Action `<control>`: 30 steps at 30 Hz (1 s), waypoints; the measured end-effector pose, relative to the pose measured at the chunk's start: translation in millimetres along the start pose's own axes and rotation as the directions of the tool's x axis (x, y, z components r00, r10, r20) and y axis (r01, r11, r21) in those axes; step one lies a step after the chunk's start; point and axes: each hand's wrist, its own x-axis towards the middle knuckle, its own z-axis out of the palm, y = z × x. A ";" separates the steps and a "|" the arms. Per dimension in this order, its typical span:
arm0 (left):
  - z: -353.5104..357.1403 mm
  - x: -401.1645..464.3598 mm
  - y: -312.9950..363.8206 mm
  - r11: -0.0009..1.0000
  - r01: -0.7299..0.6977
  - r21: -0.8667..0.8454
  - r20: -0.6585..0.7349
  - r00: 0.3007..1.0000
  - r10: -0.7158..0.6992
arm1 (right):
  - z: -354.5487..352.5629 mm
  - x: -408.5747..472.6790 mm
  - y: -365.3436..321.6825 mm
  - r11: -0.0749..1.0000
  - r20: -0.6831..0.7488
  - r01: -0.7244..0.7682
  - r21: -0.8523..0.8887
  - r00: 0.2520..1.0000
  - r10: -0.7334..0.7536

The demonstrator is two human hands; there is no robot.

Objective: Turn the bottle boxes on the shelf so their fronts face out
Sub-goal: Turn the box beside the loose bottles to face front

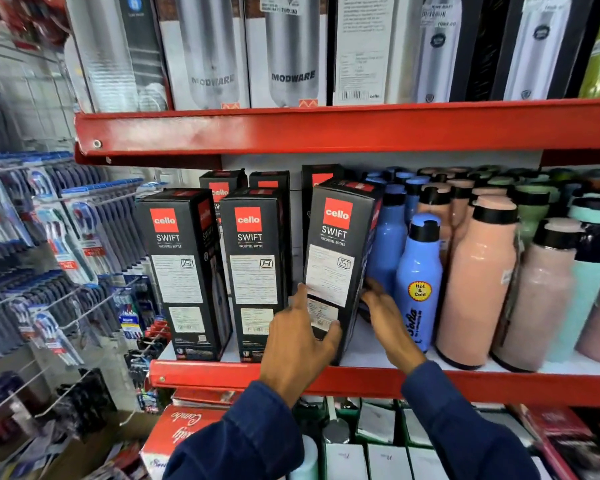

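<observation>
Black box (336, 258) tilted | left hand (297, 344) fingers (331, 332) grip its lower front | right hand (390, 318) apparently flat against its side

Left hand (298, 341) grips tilted box (338, 244), right hand (387, 315) touching it

From here, there's a narrow gap between the middle box (257, 271) and the tilted box (340, 258). On its right, blue bottles (420, 282) crowd close, leaving a slim strip of bare shelf (361, 348). Headroom is open under the upper shelf (326, 129).
</observation>
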 end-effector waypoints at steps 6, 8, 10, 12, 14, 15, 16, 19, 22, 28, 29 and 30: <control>12.9 12.4 -1.6 0.992 -0.063 -0.113 -0.029 0.998 0.060 | 1.9 -29.7 -16.5 0.980 -0.145 0.174 -0.092 0.972 -0.186; 19.9 16.4 -9.5 0.981 -0.038 -0.189 -0.015 0.999 0.036 | 2.0 -33.3 -16.2 0.954 -0.175 0.247 -0.173 0.945 -0.276; 24.9 20.0 -16.4 0.972 -0.010 -0.235 0.022 1.000 0.016 | 2.6 -34.7 -15.4 0.934 -0.185 0.283 -0.217 0.928 -0.324; 30.5 22.9 -21.7 0.973 0.017 -0.230 0.058 0.998 -0.004 | 3.8 -33.6 -8.9 0.927 -0.194 0.283 -0.245 0.923 -0.333; 35.4 23.0 -24.7 0.975 0.056 -0.217 0.086 0.996 -0.038 | 5.9 -33.0 -0.5 0.923 -0.204 0.264 -0.281 0.923 -0.326; 37.5 22.3 -25.5 0.976 0.065 -0.210 0.098 0.994 -0.045 | 6.7 -33.1 3.5 0.920 -0.206 0.252 -0.301 0.924 -0.321; 39.0 21.3 -26.5 0.978 0.067 -0.198 0.105 0.993 -0.047 | 7.7 -33.9 7.3 0.917 -0.205 0.244 -0.316 0.926 -0.317; 40.7 17.6 -29.8 0.981 0.056 -0.184 0.108 0.993 -0.037 | 9.9 -37.5 14.6 0.911 -0.192 0.251 -0.327 0.926 -0.324; 39.3 17.3 -32.4 0.979 0.070 -0.191 0.134 0.990 -0.045 | 10.5 -39.4 14.9 0.915 -0.188 0.259 -0.311 0.927 -0.326; 25.8 4.6 -34.5 0.985 0.027 -0.173 0.123 0.992 -0.006 | 12.9 -57.2 7.9 0.924 -0.288 0.287 -0.251 0.889 -0.355; 21.7 1.0 -36.2 0.989 0.018 -0.148 0.116 0.993 -0.001 | 14.9 -60.9 4.2 0.927 -0.334 0.289 -0.241 0.872 -0.358; 16.3 -2.9 -38.7 0.992 0.004 -0.128 0.108 0.994 0.010 | 17.9 -64.9 -0.6 0.926 -0.377 0.300 -0.229 0.850 -0.369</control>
